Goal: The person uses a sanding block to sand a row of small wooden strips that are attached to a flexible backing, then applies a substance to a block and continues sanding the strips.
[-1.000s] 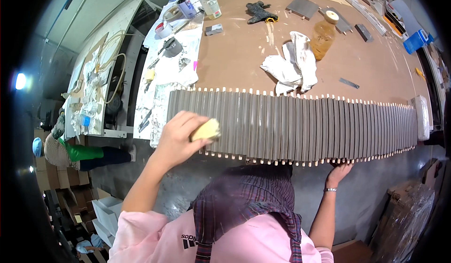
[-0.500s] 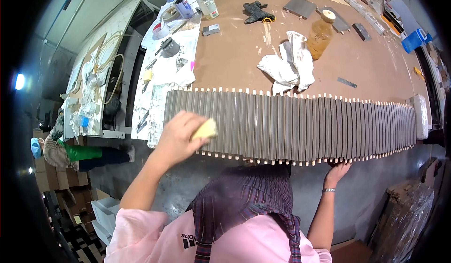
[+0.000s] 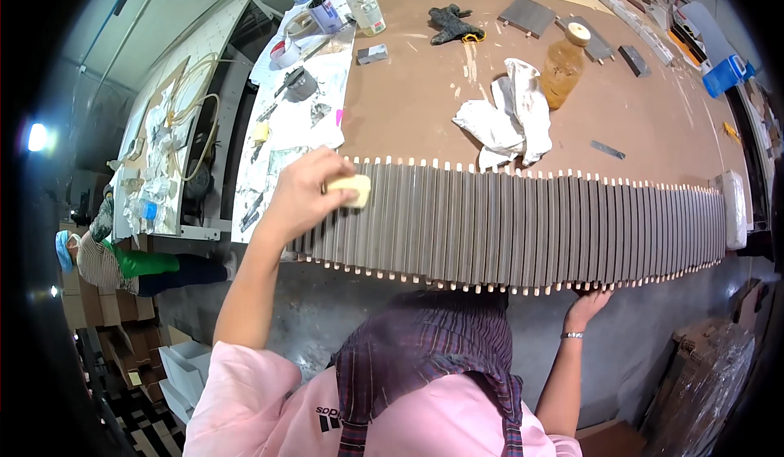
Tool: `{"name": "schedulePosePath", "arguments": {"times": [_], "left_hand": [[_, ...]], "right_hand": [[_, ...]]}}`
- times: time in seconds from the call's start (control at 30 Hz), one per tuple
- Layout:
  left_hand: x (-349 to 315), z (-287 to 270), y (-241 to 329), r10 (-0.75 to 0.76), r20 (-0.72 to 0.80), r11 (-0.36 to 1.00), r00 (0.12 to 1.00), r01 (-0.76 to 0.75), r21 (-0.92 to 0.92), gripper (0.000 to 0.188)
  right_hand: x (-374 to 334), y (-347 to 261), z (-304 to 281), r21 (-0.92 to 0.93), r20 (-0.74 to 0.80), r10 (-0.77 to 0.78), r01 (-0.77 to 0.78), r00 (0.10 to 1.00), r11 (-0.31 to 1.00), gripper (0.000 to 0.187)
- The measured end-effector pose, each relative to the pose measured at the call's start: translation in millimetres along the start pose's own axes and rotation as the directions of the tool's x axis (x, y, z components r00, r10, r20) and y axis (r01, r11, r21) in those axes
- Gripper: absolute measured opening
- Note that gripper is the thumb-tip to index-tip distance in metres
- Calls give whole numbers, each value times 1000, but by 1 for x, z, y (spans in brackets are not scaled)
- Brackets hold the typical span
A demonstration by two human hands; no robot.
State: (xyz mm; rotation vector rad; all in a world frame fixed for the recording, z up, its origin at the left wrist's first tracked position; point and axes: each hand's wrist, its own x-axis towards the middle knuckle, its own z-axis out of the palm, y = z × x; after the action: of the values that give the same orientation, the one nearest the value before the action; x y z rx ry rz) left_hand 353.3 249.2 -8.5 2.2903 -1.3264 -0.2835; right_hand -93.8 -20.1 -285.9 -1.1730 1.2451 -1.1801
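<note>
Grey-brown strips (image 3: 490, 228): one long row, set side by side along the near edge of the brown table (image 3: 400, 98); pale pegs (image 3: 528, 290) stick out at both ends of the strips, the near ones showing against the floor.
Handling of strips: probably stiff and light singly, awkward as a row (nothing visible ties them together, so they may slide apart); the pegs look the likeliest part to chip.
Where to grip strips: best by the peg ends or the long outer edges, judging by the faces, which look smooth and may be slick if damp.
Yellow sponge (image 3: 358, 191): over the left part of the row, seemingly against the strip faces; likely soft, light and easily squeezed, best held by its sides.
Left hand (image 3: 306, 191): fingers curled and drawn in close, pinching the sponge against the thumb, one end of it jutting out to the right.
Right hand (image 3: 591, 303): at the near edge, right of the apron; fingers reach beneath the row (their spread, and whether they grip, cannot be told).
White cloth (image 3: 527, 122): crumpled, just beyond the row's far pegs.
Amber bottle (image 3: 563, 69): upright, pale-capped, beside the cloth.
Dark glove (image 3: 455, 26): lying farther back, well apart from both hands.
</note>
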Motion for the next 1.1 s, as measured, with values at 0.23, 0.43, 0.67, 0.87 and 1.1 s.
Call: {"name": "schedulePosePath", "arguments": {"times": [0.23, 0.43, 0.67, 0.87, 1.1], "left_hand": [[-59, -7, 10, 22, 10, 996, 1000, -23, 82, 37], [-60, -2, -6, 38, 47, 999, 998, -38, 8, 40], [13, -4, -47, 28, -214, 999, 976, -21, 33, 38], [-28, -9, -14, 60, 153, 994, 986, -45, -101, 36], [38, 2, -48, -6, -197, 1000, 980, 7, 2, 32]], "right_hand": [[-7, -4, -1, -186, -3, -100, 97, 995, 978, 44], [-8, -12, 8, -137, -100, -120, 106, 988, 985, 38], [-4, 3, 8, -237, -74, -227, 204, 971, 950, 38], [0, 13, -22, -363, -47, -191, 162, 980, 918, 45], [-3, 1, 5, -189, -75, -136, 120, 988, 975, 44]]}}
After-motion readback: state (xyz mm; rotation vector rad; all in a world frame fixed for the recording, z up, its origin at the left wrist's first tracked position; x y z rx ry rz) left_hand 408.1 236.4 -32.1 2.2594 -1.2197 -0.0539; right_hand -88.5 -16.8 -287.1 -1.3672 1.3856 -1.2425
